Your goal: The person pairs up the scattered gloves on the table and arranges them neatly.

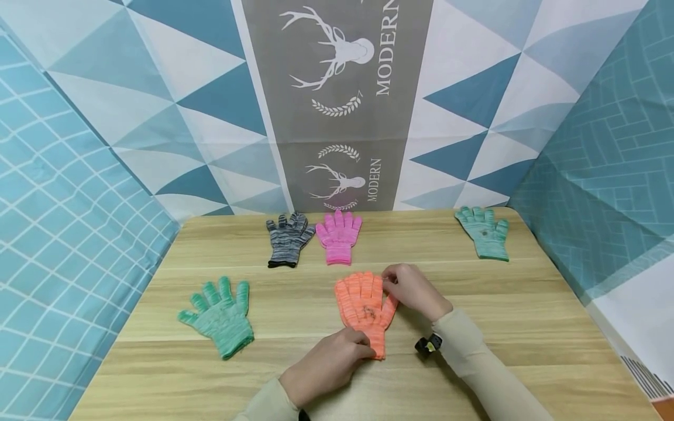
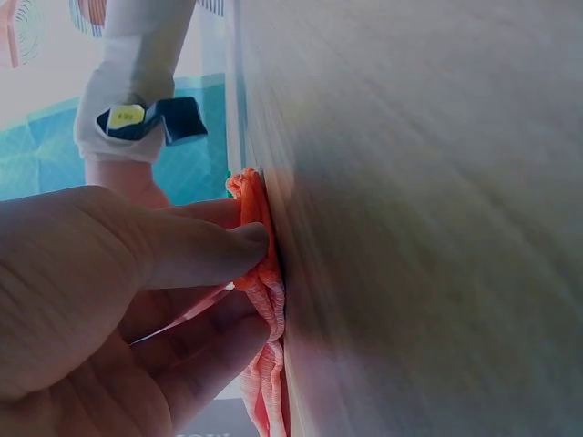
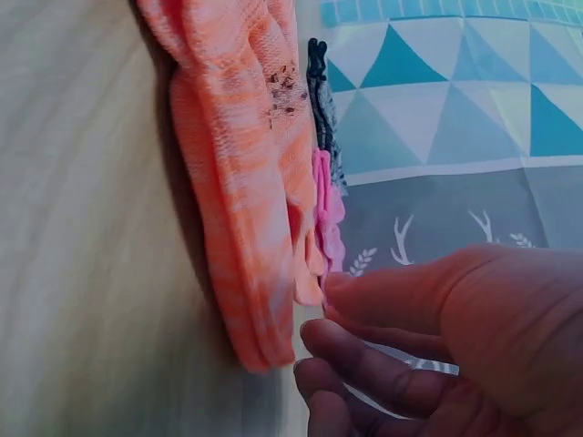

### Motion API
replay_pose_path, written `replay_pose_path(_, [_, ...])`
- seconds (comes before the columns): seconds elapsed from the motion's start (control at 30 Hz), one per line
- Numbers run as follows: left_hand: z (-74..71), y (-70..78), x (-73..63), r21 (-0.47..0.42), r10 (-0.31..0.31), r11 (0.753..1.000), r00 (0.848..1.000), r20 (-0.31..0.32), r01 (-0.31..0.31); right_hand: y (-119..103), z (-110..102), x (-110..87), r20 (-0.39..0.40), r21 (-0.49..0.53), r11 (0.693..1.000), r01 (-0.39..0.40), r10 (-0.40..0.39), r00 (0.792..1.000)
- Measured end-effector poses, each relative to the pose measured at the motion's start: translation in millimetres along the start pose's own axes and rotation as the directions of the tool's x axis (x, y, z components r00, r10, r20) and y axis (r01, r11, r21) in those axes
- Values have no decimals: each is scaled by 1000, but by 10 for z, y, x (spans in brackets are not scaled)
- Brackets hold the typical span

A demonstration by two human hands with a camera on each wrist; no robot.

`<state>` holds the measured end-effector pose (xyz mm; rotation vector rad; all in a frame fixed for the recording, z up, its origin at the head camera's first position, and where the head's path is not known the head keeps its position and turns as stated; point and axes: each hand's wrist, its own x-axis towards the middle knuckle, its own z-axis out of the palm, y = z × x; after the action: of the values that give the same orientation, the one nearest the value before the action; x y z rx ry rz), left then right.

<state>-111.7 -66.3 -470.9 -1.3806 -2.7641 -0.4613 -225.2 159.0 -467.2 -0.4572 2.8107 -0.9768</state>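
Left hand pinching the cuff of a bright orange knitted glove at the near middle of a pale wood-grain table.
The left hand [image 1: 332,362] grips the cuff of the orange knitted glove [image 1: 363,301] between thumb and fingers; the glove lies on the table [image 1: 547,339], fingers pointing away from the person, dark specks on its face. The right hand [image 1: 418,289], its fingers loosely bent with nothing visible between them, is at the glove's right-hand fingers; whether it touches them is hard to tell. To the left lies a mottled green knitted glove [image 1: 223,318]; behind, a black-and-grey knitted glove [image 1: 286,242] beside a pink knitted glove [image 1: 339,234]; near the far right corner, a second green knitted glove [image 1: 485,234] with a dark spot.
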Motion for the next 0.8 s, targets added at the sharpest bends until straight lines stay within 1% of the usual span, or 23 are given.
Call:
replay_pose_path(0.2, [14, -15, 2, -11, 7, 1000, 1000, 3, -7, -21, 92, 123, 18, 20, 1000, -3, 3, 1000])
replay_pose_path(0.37, [28, -24, 6, -12, 11, 1000, 1000, 12, -11, -23, 139, 174, 10, 28, 999, -23, 23, 1000])
replay_pose_path(0.53, [33, -34, 5, -4, 20, 1000, 1000, -3, -20, -46, 156, 231, -18, 25, 1000, 8, -7, 1000])
replay_pose_path(0.63, [35, -43, 4, 3, 28, 1000, 999, -18, -28, -66, 167, 269, -5, 10, 1000, 20, -20, 1000])
replay_pose_path(0.73, [39, -52, 2, 4, 32, 999, 999, -16, -32, -81, 181, 291, 23, -9, 1000, 15, -15, 1000])
replay_pose_path(0.8, [36, -53, 1, 4, 31, 1000, 999, -10, -31, -83, 191, 299, 19, -23, 1000, 8, -8, 1000])
